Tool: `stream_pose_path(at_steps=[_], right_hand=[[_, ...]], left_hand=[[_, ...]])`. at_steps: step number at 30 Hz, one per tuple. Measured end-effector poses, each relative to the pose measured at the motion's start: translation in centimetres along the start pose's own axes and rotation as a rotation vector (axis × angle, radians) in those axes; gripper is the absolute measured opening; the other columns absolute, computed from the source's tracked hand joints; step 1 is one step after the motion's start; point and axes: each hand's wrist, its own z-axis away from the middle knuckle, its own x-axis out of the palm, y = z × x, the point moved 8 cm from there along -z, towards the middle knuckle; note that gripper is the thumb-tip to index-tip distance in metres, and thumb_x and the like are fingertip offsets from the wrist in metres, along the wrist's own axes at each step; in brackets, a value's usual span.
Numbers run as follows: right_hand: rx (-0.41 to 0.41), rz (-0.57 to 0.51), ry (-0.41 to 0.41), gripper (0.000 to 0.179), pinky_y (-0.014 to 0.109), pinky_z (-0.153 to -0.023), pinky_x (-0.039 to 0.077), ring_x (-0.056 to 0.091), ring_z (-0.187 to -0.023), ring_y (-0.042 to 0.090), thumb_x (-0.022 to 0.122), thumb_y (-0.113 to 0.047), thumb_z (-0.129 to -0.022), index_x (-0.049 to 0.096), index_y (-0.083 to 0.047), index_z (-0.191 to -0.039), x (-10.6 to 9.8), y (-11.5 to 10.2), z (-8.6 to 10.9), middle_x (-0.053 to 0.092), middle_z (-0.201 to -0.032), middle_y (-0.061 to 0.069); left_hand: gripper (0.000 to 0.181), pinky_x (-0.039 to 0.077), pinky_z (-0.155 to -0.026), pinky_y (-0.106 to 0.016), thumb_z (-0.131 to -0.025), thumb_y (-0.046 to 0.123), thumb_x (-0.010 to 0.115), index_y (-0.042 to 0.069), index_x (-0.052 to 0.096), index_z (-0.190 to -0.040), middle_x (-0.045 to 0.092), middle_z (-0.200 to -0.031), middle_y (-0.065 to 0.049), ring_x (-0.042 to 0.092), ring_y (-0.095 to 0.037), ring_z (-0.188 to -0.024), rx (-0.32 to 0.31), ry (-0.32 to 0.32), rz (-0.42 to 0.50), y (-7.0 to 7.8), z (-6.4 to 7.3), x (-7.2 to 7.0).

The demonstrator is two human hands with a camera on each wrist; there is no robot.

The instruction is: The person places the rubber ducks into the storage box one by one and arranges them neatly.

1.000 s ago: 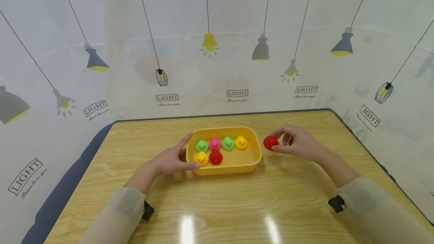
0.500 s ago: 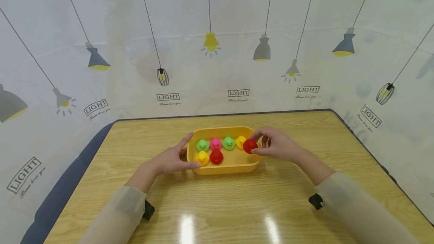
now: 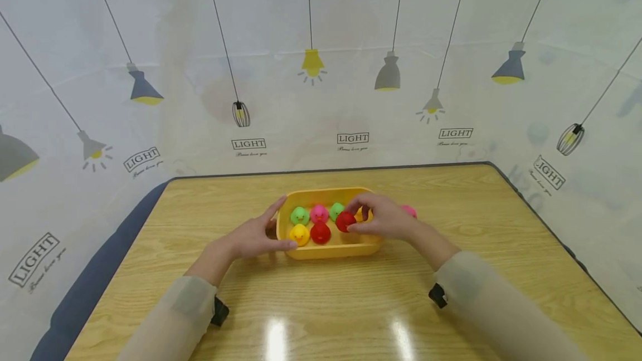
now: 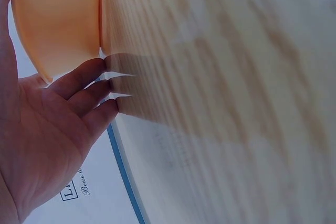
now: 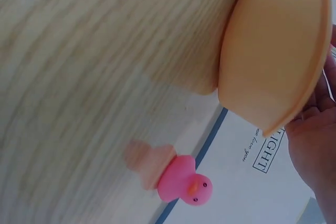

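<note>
A yellow plastic tray (image 3: pixel 334 252) stands on the table, with several rubber ducks inside in green, pink, yellow and red. My left hand (image 3: pixel 253 235) rests against its left end. The thumb lies over the near rim and the forefinger reaches the far corner; in the left wrist view the other fingers stretch out beside the tray. Over the tray's right half, my right hand (image 3: pixel 383 217) pinches a red rubber duck (image 3: pixel 345 222) between thumb and fingertips. A yellow duck (image 3: pixel 360 214) is partly hidden behind that hand. Another red duck (image 3: pixel 320 233) sits in the near row.
Outside the tray, a pink duck (image 5: pixel 181 182) stands on the table to its right, largely hidden by my right wrist in the head view. A lamp-patterned cloth (image 3: pixel 291 116) hangs behind the wooden table (image 3: pixel 311 305).
My right hand has carried the red duck leftward, from beside the tray to over its right half. The pink duck behind it has come into view. The left hand has stayed in place.
</note>
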Motion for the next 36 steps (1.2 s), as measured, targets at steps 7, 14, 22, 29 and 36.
stream_pose_path(at_steps=[7, 14, 22, 29, 36], right_hand=[[0.056, 0.005, -0.032, 0.032, 0.033, -0.088, 0.054, 0.063, -0.103, 0.026, 0.088, -0.023, -0.095, 0.074, -0.014, -0.123, 1.3, 1.0, -0.3, 0.073, -0.113, 0.001], [0.134, 0.056, -0.053, 0.032, 0.038, -0.094, 0.055, 0.063, -0.105, 0.023, 0.088, -0.027, -0.096, 0.075, -0.019, -0.124, 2.1, 1.6, -0.3, 0.073, -0.115, -0.003], [0.205, 0.205, -0.077, 0.028, 0.044, -0.101, 0.057, 0.065, -0.106, 0.018, 0.087, -0.03, -0.096, 0.075, -0.024, -0.121, 2.7, 1.4, -0.7, 0.075, -0.115, -0.008], [0.245, 0.252, -0.083, 0.029, 0.044, -0.101, 0.057, 0.065, -0.105, 0.016, 0.089, -0.033, -0.095, 0.075, -0.026, -0.12, 2.9, 1.6, -1.1, 0.076, -0.115, -0.009], [0.262, 0.26, -0.082, 0.03, 0.044, -0.101, 0.057, 0.064, -0.103, 0.016, 0.089, -0.033, -0.095, 0.075, -0.026, -0.12, 2.8, 1.8, -1.0, 0.075, -0.115, -0.01]], left_hand=[[0.123, 0.028, -0.13, -0.073, -0.086, 0.076, 0.081, 0.052, 0.0, -0.174, 0.053, -0.168, -0.018, 0.044, -0.048, -0.158, 0.008, 0.003, -0.008, 0.0, -0.1, 0.2], [0.123, 0.029, -0.129, -0.074, -0.086, 0.076, 0.081, 0.052, -0.001, -0.174, 0.049, -0.17, -0.021, 0.043, -0.051, -0.158, -0.005, 0.011, -0.014, 0.1, 0.2, 0.1], [0.122, 0.031, -0.128, -0.073, -0.087, 0.077, 0.079, 0.05, -0.001, -0.175, 0.045, -0.172, -0.022, 0.042, -0.052, -0.158, 0.0, 0.013, -0.03, 0.1, 0.3, 0.1], [0.122, 0.03, -0.128, -0.074, -0.087, 0.077, 0.079, 0.049, -0.001, -0.175, 0.044, -0.173, -0.021, 0.04, -0.052, -0.159, 0.007, 0.015, -0.025, 0.2, 0.2, 0.0], [0.123, 0.031, -0.128, -0.075, -0.086, 0.076, 0.08, 0.05, -0.001, -0.175, 0.047, -0.171, -0.02, 0.041, -0.052, -0.158, 0.007, 0.016, -0.027, 0.2, 0.0, 0.1]])
